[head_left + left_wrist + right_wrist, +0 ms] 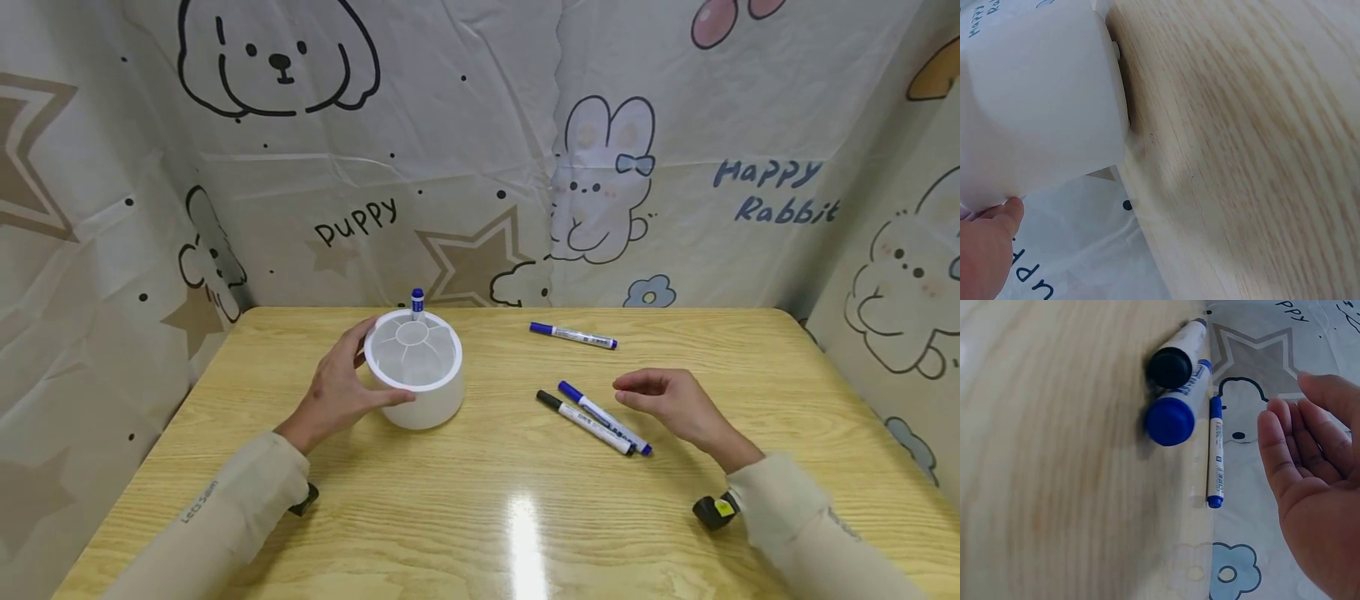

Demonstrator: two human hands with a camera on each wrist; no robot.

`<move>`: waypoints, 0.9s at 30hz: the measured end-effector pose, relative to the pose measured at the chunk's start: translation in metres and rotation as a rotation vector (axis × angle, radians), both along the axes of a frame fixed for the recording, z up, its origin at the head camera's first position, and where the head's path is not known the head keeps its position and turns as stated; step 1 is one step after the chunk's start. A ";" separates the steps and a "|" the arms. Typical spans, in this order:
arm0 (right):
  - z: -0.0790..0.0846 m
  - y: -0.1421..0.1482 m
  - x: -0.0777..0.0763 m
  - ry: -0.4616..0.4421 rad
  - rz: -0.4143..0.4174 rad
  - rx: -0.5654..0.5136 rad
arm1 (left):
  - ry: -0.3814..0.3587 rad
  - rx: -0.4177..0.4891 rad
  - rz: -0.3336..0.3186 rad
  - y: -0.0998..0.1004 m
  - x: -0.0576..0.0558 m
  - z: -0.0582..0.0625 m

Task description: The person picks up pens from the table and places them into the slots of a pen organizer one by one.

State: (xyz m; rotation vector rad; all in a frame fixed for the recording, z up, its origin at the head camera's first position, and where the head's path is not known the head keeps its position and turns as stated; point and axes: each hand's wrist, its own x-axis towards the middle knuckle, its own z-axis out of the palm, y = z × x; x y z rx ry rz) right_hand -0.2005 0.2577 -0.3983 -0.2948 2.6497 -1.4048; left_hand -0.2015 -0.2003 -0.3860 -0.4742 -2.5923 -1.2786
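Observation:
My left hand [339, 385] grips a round white pen holder [423, 410] by its side, thumb across the front and fingers round the far left. Dividers split its inside around a central ring. One blue-capped marker [417, 303] stands upright in a rear compartment. To the right, my right hand [678, 408] hovers over the table with loosely bent fingers and nothing in them. Just left of it lie a black-capped marker [588, 425] and a blue-capped marker [604, 417], side by side. In the right wrist view the hand [1316, 456] is apart from these markers.
Another blue-capped marker [573, 336] lies farther back on the wooden table [420, 517]. A patterned cloth [480, 167] hangs behind the table's back edge and along both sides.

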 end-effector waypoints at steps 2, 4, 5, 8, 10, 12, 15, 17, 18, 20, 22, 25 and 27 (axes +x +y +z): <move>-0.002 0.000 0.001 -0.013 0.017 0.001 | -0.001 0.000 -0.003 0.000 0.000 0.000; -0.004 0.000 0.003 -0.010 0.036 0.000 | 0.000 0.002 -0.006 0.000 0.000 -0.001; -0.005 0.000 0.003 -0.007 0.046 -0.005 | 0.002 0.004 -0.007 0.000 -0.001 -0.001; -0.007 0.001 0.005 -0.002 0.071 -0.024 | 0.009 0.011 -0.014 0.000 -0.001 -0.001; -0.007 0.001 0.007 -0.007 0.089 -0.038 | 0.010 0.015 -0.017 0.000 -0.001 -0.001; -0.008 0.001 0.009 -0.015 0.093 -0.041 | 0.012 0.017 -0.019 0.000 -0.001 -0.002; -0.009 0.001 0.011 -0.020 0.100 -0.034 | 0.012 0.019 -0.020 0.000 -0.001 -0.002; -0.009 0.002 0.012 -0.024 0.102 -0.028 | 0.014 0.020 -0.021 0.000 -0.001 -0.002; -0.010 0.002 0.013 -0.024 0.104 -0.027 | 0.016 0.021 -0.022 0.000 -0.001 -0.002; -0.011 0.002 0.014 -0.030 0.112 -0.028 | 0.017 0.032 -0.028 0.001 -0.001 -0.002; -0.011 0.002 0.016 -0.035 0.121 -0.024 | 0.019 0.043 -0.032 0.001 -0.001 -0.002; -0.012 0.003 0.019 -0.042 0.135 -0.008 | 0.022 0.054 -0.037 0.001 -0.002 -0.002; -0.012 0.003 0.020 -0.044 0.138 0.009 | 0.022 0.052 -0.035 0.001 -0.002 -0.002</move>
